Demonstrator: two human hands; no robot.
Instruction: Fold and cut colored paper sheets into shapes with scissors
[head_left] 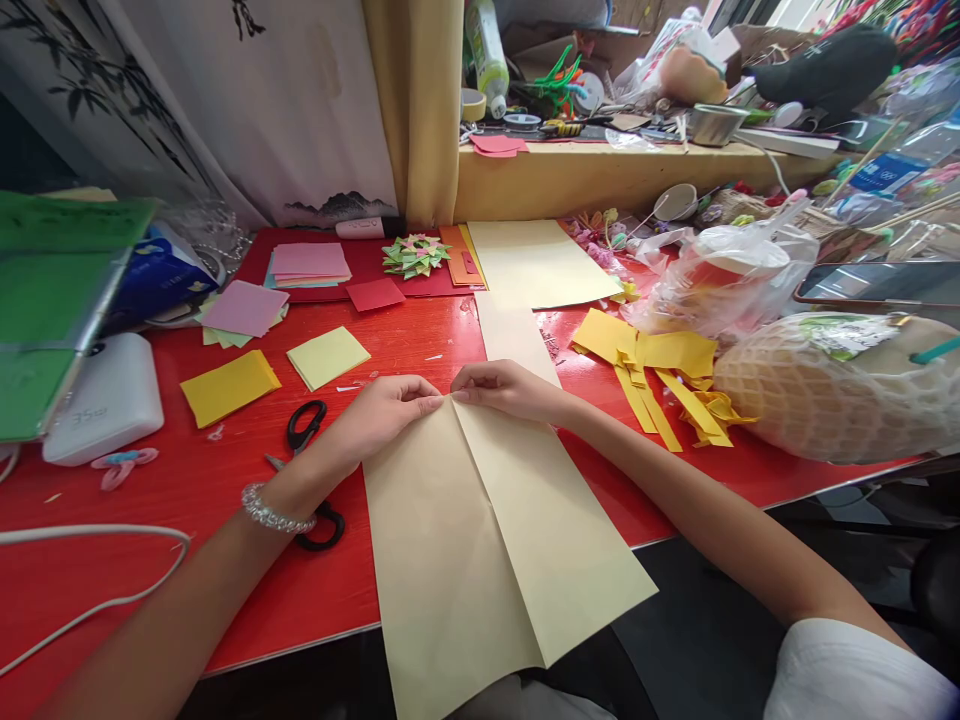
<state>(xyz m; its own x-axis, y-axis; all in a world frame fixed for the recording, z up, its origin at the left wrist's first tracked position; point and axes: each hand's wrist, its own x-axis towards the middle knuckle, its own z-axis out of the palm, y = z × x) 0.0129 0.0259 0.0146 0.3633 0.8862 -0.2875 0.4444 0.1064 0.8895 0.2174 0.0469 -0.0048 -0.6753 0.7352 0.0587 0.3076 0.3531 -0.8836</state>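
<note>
A large cream sheet of paper (442,560) with a lengthwise fold down its middle hangs partly over the near table edge. My left hand (394,405) pinches its far edge just left of the fold, thumb on top. Close beside it, my right hand (506,388) grips the same edge just right of the fold. The two hands' fingertips almost meet. Under my left wrist lie black-handled scissors (306,425), partly hidden by the arm. A cream paper strip (517,335) extends behind my right hand towards a larger cream sheet (536,262).
Yellow paper scraps (675,375) and a net-wrapped round item (832,385) sit at right. Yellow squares (229,388), pale green squares (328,357) and a folded paper flower (416,256) lie at left and back. A white power bank (109,400) and cable (97,535) are far left.
</note>
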